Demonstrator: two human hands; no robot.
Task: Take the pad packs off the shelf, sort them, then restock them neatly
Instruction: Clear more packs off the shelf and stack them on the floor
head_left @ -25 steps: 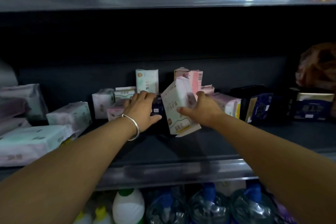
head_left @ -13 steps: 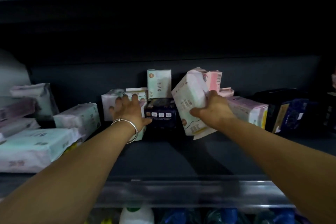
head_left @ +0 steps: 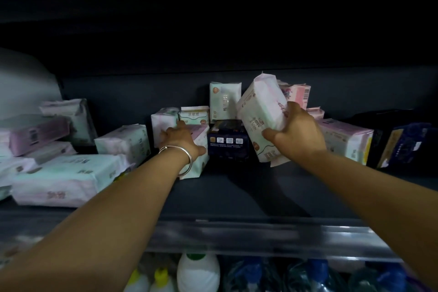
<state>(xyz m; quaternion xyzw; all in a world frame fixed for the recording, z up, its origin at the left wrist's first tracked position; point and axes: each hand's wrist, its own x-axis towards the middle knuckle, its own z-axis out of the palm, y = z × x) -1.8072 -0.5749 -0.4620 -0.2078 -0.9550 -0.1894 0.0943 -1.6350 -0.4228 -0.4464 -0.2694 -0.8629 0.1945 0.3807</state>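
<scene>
While both arms reach into a dark store shelf (head_left: 237, 199), pad packs lie scattered along its far half. At the left, a big pale green-and-pink pack (head_left: 61, 180) lies flat near the front edge, with pink packs (head_left: 38, 135) heaped behind it and a smaller green pack (head_left: 123, 143) just to its right. A long pink-and-white pack (head_left: 343, 142) lies to the right of centre, and dark blue packs (head_left: 407, 144) sit further right in shadow, their print too dim to read.

The right hand (head_left: 296, 135) grips a white-and-pink pack (head_left: 263, 121), thumb curled across its near face and fingers wrapped over its right side; the pack leans left, its lower end just above or touching the shelf, which cannot be told apart. Just left of it stands a dark box (head_left: 227, 141), with a pale green pack (head_left: 224, 101) upright behind it against the back wall.

The left hand (head_left: 180, 140), a silver bangle (head_left: 182, 156) on its wrist, rests on a white pack (head_left: 199, 149) beside the box, fingers stretched forward over its top and thumb down its right side. Two small packs (head_left: 180, 118) stand just beyond the fingertips.

Below the shelf's metal front rail (head_left: 260, 237), a white bottle (head_left: 198, 272) with a green cap stands among blue-capped bottles (head_left: 308, 277).
</scene>
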